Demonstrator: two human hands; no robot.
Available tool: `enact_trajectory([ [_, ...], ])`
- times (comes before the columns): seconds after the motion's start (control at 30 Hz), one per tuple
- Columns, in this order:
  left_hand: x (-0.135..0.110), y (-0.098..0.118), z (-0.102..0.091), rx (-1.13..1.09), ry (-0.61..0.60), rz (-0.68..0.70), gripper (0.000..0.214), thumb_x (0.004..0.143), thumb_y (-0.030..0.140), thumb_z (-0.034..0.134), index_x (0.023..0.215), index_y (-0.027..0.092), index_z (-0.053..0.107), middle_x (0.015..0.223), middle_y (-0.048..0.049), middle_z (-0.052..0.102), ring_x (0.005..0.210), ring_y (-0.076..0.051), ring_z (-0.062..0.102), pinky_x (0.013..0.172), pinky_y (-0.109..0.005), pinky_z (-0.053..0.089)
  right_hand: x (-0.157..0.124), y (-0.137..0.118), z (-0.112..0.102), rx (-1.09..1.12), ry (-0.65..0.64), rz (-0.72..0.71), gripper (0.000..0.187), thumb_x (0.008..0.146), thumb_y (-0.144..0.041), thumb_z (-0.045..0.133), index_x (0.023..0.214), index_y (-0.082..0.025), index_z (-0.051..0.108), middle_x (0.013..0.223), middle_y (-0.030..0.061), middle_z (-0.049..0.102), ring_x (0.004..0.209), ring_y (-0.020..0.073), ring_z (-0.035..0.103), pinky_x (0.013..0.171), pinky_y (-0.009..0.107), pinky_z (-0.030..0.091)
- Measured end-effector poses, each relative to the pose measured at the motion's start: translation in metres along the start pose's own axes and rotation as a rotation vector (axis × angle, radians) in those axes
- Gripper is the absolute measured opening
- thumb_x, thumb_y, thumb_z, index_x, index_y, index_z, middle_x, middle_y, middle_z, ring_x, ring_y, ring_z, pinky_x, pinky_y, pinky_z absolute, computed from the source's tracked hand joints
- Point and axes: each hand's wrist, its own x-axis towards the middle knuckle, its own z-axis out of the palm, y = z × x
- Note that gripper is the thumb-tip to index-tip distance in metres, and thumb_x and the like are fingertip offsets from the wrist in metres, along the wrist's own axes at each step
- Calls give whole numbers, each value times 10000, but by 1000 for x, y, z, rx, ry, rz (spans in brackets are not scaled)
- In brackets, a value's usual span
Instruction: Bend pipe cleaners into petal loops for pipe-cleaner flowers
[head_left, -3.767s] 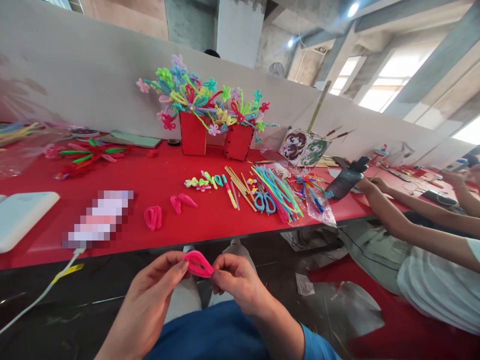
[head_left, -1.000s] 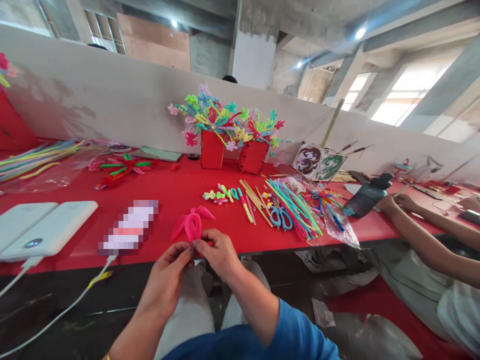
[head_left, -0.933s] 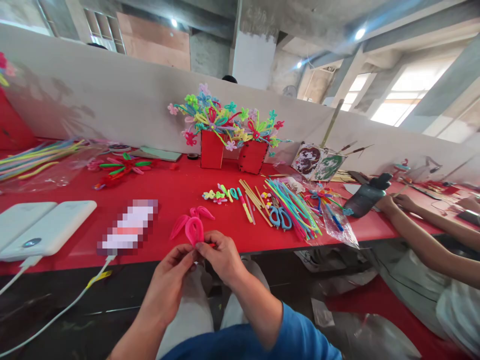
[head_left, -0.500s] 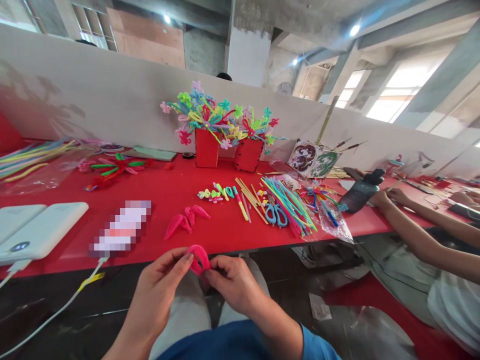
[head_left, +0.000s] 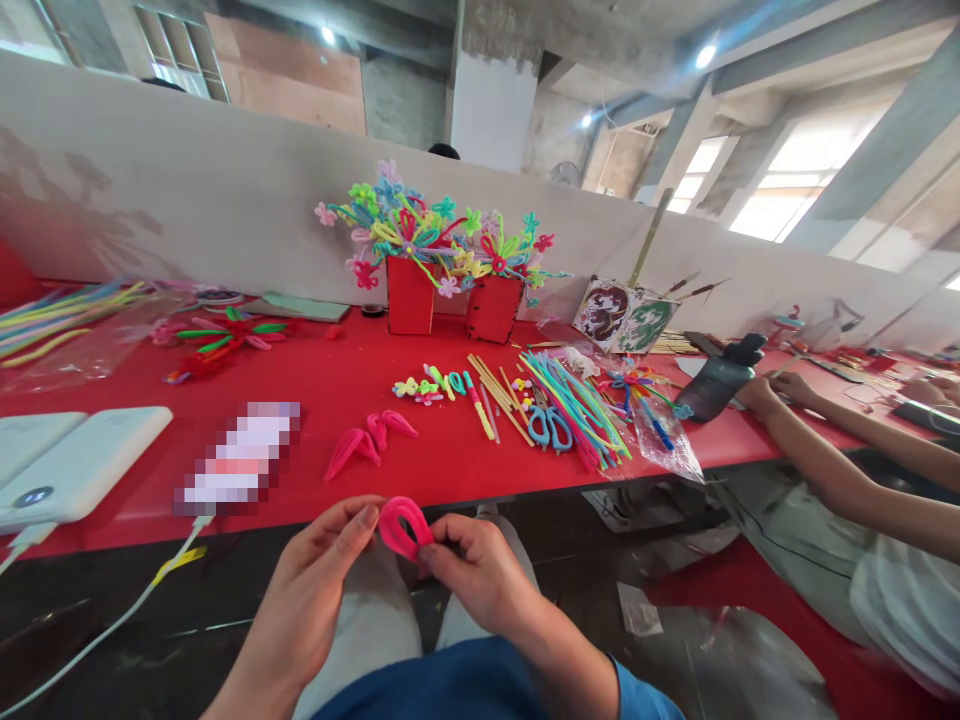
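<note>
A pink pipe-cleaner loop (head_left: 403,523) is held in front of my lap, below the front edge of the red table (head_left: 315,380). My left hand (head_left: 321,580) pinches its left side with thumb and fingers. My right hand (head_left: 472,575) pinches its lower right end, fingers curled. On the table just beyond lie two folded pink pipe-cleaner petals (head_left: 364,442). Further back lie small finished pipe-cleaner flowers (head_left: 424,386), wooden sticks (head_left: 495,390), blue scissors (head_left: 551,428) and a bundle of coloured pipe cleaners (head_left: 577,405).
Two red boxes (head_left: 450,300) filled with pipe-cleaner flowers stand at the back. White power banks (head_left: 75,465) with a cable lie at the left. A bag of pipe cleaners (head_left: 60,325) is far left. Another person's arms (head_left: 840,470) reach onto the table at right, near a dark bottle (head_left: 720,380).
My hands picked a pink loop off the table among the petals and drew it back toward my lap; two petals stay on the table. The view shifted slightly.
</note>
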Motion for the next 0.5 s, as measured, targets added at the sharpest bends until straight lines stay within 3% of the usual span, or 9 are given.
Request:
enact_trajectory([
  [0.13, -1, -1, -2, 77, -2, 35, 295, 553, 389, 789, 732, 182, 679, 603, 14, 668, 614, -128, 578, 567, -190, 469, -2, -1, 0, -63, -11, -10, 133, 777, -171, 535, 721, -130, 649, 624, -16, 585, 565, 79, 482, 513, 168, 330],
  [0.3, 2, -1, -4, 60, 63, 55, 279, 537, 379, 791, 698, 183, 673, 575, 20, 650, 570, -132, 544, 539, -212, 455, -3, -3, 1, 14, 6, 2, 144, 749, -221, 587, 828, -133, 670, 664, -13, 602, 567, 79, 478, 526, 167, 356],
  [0.5, 2, 0, -4, 25, 60, 93, 238, 595, 396, 751, 738, 214, 696, 563, 32, 622, 584, -133, 521, 549, -211, 438, -2, 1, 2, 54, 63, -1, 130, 731, -234, 584, 721, -135, 666, 594, -18, 567, 534, 76, 453, 503, 176, 340],
])
